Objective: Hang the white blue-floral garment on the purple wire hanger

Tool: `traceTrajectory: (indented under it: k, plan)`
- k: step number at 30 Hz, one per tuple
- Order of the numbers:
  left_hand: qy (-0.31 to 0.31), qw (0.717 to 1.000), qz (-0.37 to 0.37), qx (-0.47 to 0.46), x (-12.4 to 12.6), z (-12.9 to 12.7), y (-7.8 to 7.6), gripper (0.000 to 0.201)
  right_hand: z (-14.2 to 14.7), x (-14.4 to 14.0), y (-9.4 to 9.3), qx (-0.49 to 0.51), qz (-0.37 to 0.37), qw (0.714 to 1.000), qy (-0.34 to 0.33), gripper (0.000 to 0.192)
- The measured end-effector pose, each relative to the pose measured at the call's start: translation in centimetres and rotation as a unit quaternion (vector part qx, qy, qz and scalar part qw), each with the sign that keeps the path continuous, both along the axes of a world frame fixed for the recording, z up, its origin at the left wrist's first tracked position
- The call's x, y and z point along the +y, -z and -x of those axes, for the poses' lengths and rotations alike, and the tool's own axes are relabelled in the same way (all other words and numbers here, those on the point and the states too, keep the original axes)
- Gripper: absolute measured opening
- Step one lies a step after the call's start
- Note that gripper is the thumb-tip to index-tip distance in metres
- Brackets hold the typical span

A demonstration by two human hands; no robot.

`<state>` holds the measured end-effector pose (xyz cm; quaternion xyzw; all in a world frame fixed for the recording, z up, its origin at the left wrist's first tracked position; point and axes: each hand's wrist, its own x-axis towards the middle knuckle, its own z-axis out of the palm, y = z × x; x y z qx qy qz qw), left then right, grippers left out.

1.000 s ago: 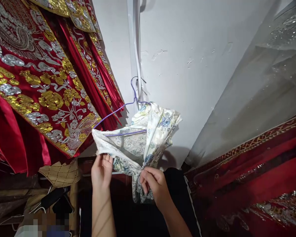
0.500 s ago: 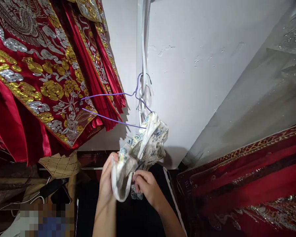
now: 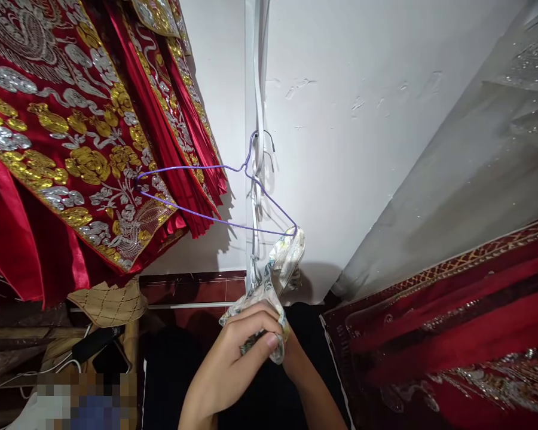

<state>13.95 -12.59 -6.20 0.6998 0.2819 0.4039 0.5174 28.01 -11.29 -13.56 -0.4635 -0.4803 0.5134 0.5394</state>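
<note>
both our hands (image 3: 251,343) are bunched tight on the floral cloth (image 3: 283,263), its top end caught on the right tip of the purple wire hanger (image 3: 215,194); pulling down hard could tear it or unhook the hanger.

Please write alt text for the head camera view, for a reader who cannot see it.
Two bare hands, the left hand in front of the right hand, grip a bunched white floral cloth still caught on one end of a purple wire hanger hooked on a white wall. Red garments with gold and silver embroidery hang at left.
</note>
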Motion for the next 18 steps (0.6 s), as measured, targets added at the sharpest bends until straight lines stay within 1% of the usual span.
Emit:
traceTrajectory:
  k: [1, 3, 6, 7, 9, 11, 13, 15, 16, 17, 18]
  plan:
    - [-0.006, 1.0, -0.006, 0.008, 0.0, 0.2, 0.0, 0.021, 0.1, -0.2, -0.1, 0.018, 0.006, 1.0, -0.012, 0.039]
    - [-0.026, 0.999, -0.027, 0.026, 0.0, 1.1, 0.1, 0.02, 0.4, -0.6, -0.4, 0.084, 0.03, 0.995, -0.054, 0.045]
    - [-0.05, 0.991, -0.089, 0.08, 0.1, 2.1, 0.1, 0.016, 0.7, -0.9, -0.8, 0.185, 0.085, 0.973, -0.112, 0.055]
    - [-0.047, 0.987, -0.111, 0.105, 0.2, 2.3, 0.0, 0.016, 0.7, -1.0, -0.9, 0.203, 0.1, 0.966, -0.122, 0.061]
    - [-0.016, 0.978, -0.143, 0.152, 0.4, 2.2, -0.4, 0.017, 0.5, -1.0, -1.1, 0.219, 0.121, 0.958, -0.139, 0.073]
    - [0.023, 0.97, -0.146, 0.195, 1.0, 2.0, -1.0, 0.021, 0.0, -0.9, -1.2, 0.226, 0.129, 0.952, -0.159, 0.079]
    - [0.029, 0.967, -0.133, 0.215, 2.0, 2.0, -1.6, 0.035, -0.5, -0.7, -1.4, 0.231, 0.111, 0.949, -0.183, 0.073]
    - [0.015, 0.967, -0.126, 0.219, 3.4, 2.3, -1.9, 0.049, -1.1, -0.2, -1.8, 0.212, 0.085, 0.949, -0.219, 0.06]
    - [0.017, 0.967, -0.132, 0.219, 4.2, 2.5, -1.8, 0.051, -1.3, 0.1, -2.2, 0.182, 0.071, 0.95, -0.245, 0.053]
    - [0.038, 0.964, -0.14, 0.222, 4.9, 2.7, -1.5, 0.048, -1.6, 0.4, -2.6, 0.138, 0.054, 0.952, -0.268, 0.045]
    - [0.075, 0.96, -0.144, 0.23, 5.5, 3.1, -1.1, 0.044, -2.0, 0.7, -3.2, 0.081, 0.039, 0.955, -0.283, 0.036]
